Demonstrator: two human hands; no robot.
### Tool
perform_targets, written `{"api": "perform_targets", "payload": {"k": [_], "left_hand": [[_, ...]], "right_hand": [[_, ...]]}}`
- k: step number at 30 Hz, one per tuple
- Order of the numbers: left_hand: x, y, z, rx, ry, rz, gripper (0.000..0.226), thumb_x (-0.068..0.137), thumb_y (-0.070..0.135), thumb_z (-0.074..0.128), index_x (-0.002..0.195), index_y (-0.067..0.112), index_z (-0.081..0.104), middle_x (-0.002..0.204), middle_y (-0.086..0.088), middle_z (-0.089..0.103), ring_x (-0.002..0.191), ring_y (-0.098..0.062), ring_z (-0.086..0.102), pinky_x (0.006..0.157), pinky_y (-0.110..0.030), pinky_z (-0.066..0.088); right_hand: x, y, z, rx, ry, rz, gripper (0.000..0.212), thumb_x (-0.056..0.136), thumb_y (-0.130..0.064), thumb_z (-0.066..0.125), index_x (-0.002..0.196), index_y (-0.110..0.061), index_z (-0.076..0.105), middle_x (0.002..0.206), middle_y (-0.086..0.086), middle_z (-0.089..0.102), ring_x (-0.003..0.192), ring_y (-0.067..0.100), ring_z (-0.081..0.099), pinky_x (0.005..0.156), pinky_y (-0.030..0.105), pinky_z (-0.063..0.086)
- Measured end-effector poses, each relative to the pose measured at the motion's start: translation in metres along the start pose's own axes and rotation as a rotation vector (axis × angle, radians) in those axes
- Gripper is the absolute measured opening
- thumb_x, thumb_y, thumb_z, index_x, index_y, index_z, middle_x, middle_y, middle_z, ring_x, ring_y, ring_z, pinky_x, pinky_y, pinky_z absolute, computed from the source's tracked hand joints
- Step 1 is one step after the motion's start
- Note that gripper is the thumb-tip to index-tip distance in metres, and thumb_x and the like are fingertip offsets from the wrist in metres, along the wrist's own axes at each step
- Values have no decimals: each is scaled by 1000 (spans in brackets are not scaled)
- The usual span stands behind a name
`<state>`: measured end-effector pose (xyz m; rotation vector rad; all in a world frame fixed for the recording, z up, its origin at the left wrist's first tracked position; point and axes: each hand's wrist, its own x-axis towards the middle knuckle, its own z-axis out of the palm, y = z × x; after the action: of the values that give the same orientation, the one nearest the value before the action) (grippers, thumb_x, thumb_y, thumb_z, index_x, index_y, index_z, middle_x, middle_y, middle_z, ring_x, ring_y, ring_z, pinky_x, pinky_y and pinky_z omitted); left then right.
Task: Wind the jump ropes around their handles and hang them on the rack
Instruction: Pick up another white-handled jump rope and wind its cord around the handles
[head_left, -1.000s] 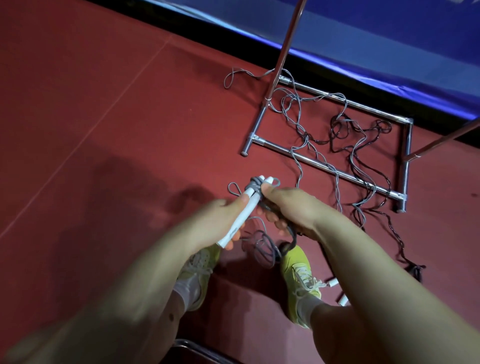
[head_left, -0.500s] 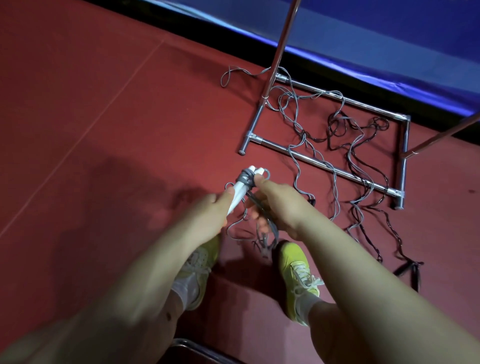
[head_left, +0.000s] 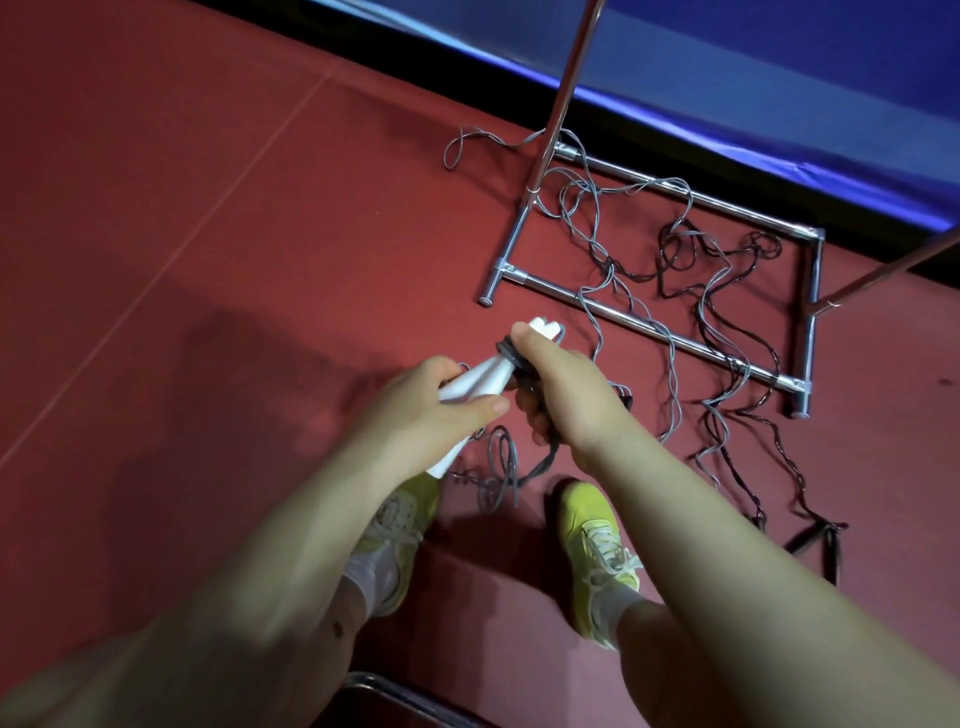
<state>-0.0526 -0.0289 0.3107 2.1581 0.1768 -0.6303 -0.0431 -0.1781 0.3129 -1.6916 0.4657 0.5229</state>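
Gripping the pair of white handles (head_left: 485, 387) held side by side, the left hand (head_left: 421, 410) has its fingers curled around their lower half, thumb extended across the front. The right hand (head_left: 563, 392) pinches the grey rope (head_left: 511, 358) against the handles near their upper end, where several turns are already wound; its lower fingers curl around the rope's slack. That slack drops in loose loops (head_left: 501, 478) to the red floor (head_left: 208, 260) between two yellow-green shoes (head_left: 592, 525). Beyond the hands, the chrome base of the rack (head_left: 649, 325) rests on the floor, with further grey ropes (head_left: 613, 249) and dark ropes (head_left: 722, 270) tangled across its bars. Black handles (head_left: 818, 540) lie at the right.
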Motion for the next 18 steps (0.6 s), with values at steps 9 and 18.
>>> {"api": "perform_targets", "payload": {"k": [9, 18], "left_hand": [[-13, 14, -7, -732, -538, -169, 57, 74, 66, 55, 96, 15, 65, 87, -9, 70, 82, -24, 67, 73, -34, 54], [-18, 19, -6, -882, -745, -219, 68, 75, 66, 32, 91, 9, 66, 62, -5, 58, 49, -18, 50, 54, -28, 45]], "right_hand": [[-5, -6, 1, 300, -16, -222, 30, 69, -48, 47, 62, -18, 48, 49, 8, 40, 44, 19, 35, 46, 34, 25], [-3, -8, -12, 374, -187, -255, 33, 75, -42, 38, 68, -12, 50, 53, 6, 38, 42, 13, 32, 47, 28, 26]]}}
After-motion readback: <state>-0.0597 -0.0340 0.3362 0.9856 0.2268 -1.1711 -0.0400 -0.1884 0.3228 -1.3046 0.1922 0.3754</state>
